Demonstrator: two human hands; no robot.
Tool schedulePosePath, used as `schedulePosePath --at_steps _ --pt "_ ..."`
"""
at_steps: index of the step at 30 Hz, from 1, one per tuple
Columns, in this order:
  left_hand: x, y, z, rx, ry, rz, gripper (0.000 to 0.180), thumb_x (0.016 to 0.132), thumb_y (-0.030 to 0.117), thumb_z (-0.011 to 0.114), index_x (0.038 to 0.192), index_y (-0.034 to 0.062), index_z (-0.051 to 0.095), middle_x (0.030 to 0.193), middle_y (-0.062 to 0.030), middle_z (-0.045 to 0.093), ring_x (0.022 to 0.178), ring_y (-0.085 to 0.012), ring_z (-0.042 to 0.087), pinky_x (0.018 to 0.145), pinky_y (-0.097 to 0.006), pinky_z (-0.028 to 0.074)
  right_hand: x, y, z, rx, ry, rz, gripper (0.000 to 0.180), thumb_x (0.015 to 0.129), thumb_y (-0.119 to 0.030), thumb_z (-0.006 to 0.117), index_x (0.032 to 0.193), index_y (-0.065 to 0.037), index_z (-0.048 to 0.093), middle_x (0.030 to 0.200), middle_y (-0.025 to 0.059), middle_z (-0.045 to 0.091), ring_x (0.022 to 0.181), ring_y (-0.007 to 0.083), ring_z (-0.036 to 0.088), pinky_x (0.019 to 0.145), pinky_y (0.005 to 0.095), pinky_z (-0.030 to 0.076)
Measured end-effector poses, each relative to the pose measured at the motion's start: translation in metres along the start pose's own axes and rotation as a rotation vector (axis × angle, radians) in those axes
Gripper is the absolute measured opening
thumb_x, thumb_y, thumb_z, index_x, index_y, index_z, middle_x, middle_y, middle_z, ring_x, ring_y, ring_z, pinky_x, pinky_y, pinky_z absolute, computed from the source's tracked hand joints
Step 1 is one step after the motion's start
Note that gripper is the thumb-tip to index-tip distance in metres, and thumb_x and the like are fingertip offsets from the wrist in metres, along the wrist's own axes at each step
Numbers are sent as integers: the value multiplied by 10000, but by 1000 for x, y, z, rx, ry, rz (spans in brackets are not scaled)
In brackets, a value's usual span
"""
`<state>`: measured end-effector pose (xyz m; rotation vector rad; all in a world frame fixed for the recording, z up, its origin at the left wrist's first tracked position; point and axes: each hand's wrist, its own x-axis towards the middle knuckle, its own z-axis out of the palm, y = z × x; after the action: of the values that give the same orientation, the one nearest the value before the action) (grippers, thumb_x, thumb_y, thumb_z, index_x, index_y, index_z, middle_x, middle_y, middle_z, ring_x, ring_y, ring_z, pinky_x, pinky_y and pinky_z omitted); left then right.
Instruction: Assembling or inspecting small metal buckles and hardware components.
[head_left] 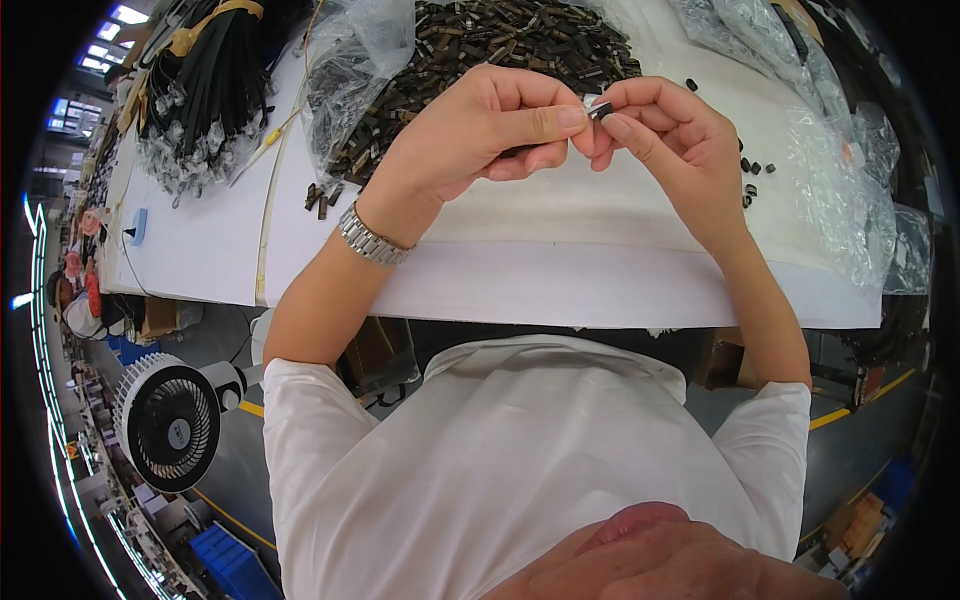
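Note:
My left hand (500,128) and my right hand (668,132) meet over the table with their fingertips close together. Between them is a small black piece with a silvery end (600,110), and its exact kind is too small to tell. The right thumb and forefinger pinch its dark part. My left thumb and forefinger are pressed together at its pale end, partly covering it. Beyond the hands lies a large heap of small dark brown and black parts (520,45).
Clear plastic bags (355,85) lie beside the heap, with more plastic (840,190) at the right. A bundle of black straps or cables (215,85) sits at the far left. Several small black bits (752,166) lie right of my right hand. A fan (172,425) stands below left.

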<state>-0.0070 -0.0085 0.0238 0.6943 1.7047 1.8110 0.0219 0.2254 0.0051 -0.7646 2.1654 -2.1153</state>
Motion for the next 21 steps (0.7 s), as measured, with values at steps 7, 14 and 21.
schedulePosePath --at_steps 7,14,21 --pt "-4 -2 9 629 237 183 178 1017 203 684 951 49 746 643 45 572 540 -25 453 492 -221 327 -2 3 0 -225 35 -20 158 1004 -32 649 1148 32 654 909 74 746 805 123 711 796 265 580" --pt "-7 3 7 618 155 108 178 1001 190 702 916 41 750 611 36 552 560 -35 446 512 -242 332 -4 3 4 -213 7 -11 145 977 -33 674 1107 32 675 911 75 755 851 133 742 816 263 587" --pt "-11 4 22 896 166 352 117 953 148 762 938 34 784 660 -43 656 570 -112 592 534 -258 446 1 8 -7 -323 -97 -44 154 1002 -31 638 1138 27 682 936 98 769 876 167 761 808 278 606"
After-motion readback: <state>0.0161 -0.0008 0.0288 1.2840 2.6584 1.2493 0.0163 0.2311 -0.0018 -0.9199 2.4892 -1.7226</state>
